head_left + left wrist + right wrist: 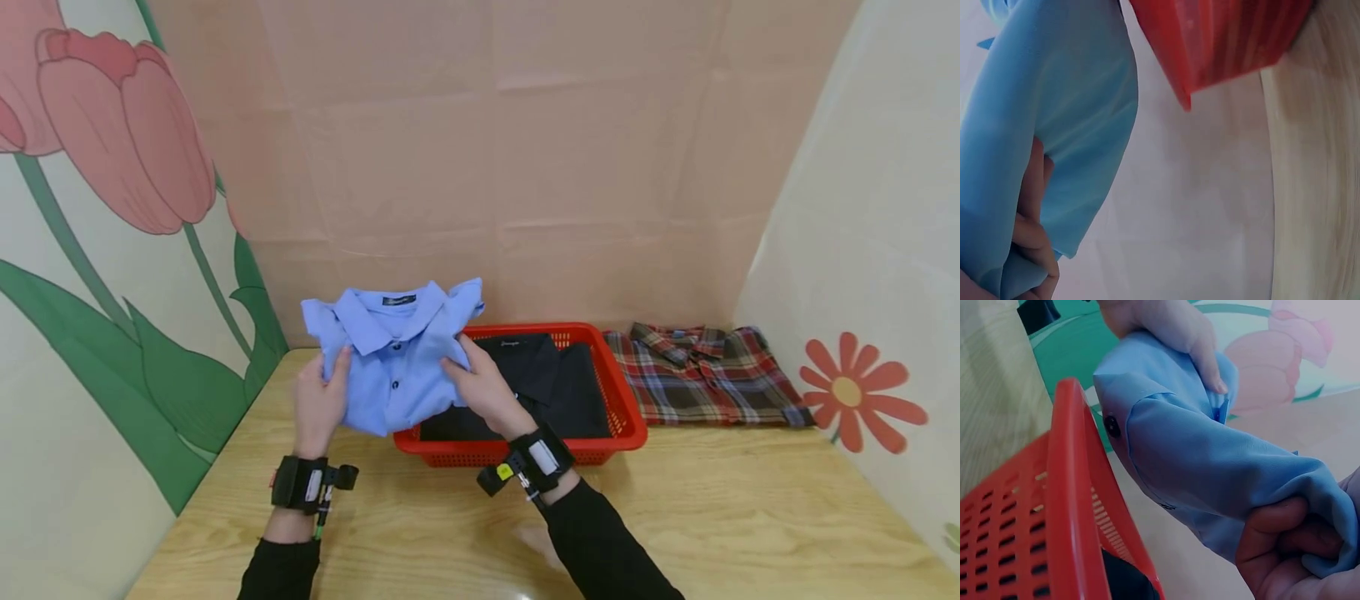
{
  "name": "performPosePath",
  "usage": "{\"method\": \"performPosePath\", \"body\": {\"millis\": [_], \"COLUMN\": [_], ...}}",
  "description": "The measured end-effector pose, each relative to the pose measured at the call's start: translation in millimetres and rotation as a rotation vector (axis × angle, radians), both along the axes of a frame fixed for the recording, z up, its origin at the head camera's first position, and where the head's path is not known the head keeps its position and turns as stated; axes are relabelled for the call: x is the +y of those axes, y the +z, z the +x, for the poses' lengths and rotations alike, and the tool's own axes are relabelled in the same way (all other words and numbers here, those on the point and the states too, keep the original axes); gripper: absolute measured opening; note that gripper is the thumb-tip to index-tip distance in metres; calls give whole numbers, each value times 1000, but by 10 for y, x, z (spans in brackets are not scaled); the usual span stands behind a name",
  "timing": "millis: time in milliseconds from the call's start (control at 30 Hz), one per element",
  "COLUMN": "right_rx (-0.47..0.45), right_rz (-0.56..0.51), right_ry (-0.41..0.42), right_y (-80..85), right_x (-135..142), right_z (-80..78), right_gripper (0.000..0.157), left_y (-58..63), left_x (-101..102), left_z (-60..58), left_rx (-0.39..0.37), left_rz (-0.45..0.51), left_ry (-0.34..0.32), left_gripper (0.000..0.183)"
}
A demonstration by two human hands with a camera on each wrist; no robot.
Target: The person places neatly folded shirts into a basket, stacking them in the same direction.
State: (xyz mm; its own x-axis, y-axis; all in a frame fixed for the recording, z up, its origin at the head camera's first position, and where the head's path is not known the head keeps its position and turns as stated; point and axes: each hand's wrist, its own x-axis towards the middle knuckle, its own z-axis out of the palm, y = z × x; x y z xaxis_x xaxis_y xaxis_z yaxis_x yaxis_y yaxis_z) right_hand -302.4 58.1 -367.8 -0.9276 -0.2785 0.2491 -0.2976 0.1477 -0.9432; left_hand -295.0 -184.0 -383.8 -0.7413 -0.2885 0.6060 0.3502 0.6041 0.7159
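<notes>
A light blue collared shirt (397,367), folded, with dark buttons and a dark neck label, is held up over the left end of the red basket. My left hand (318,396) grips its left side, thumb on the front and fingers behind. On the other side my right hand (487,387) pinches the cloth, and in the right wrist view its fingers (1272,531) curl round the edge. The shirt's lower part bulges toward me, its collar facing up. A folded black shirt (577,392) lies in the red basket (630,417), partly hidden by my right hand.
Right of the basket, a folded red plaid shirt (705,383) lies on the wooden table (720,508). A tan sheet (495,167) hangs behind. Printed walls stand at both sides, tulips (123,125) left and a red flower (862,392) right.
</notes>
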Motion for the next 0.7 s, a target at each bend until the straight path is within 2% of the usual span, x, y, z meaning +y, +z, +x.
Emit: {"method": "performPosePath", "body": {"millis": [200, 433, 700], "right_rx": [-1, 13, 0], "right_rz": [5, 11, 60], "right_ry": [-19, -31, -76], "right_y": [-25, -5, -116], "right_x": [210, 479, 759], "right_z": [27, 36, 62], "right_gripper": [56, 56, 56], "left_y": [1, -16, -48], "left_x": [168, 379, 609], "left_z": [8, -5, -51], "left_rx": [-65, -98, -170], "left_rz": [28, 61, 21], "left_ry": [-112, -232, -310], "left_gripper": [37, 28, 21]}}
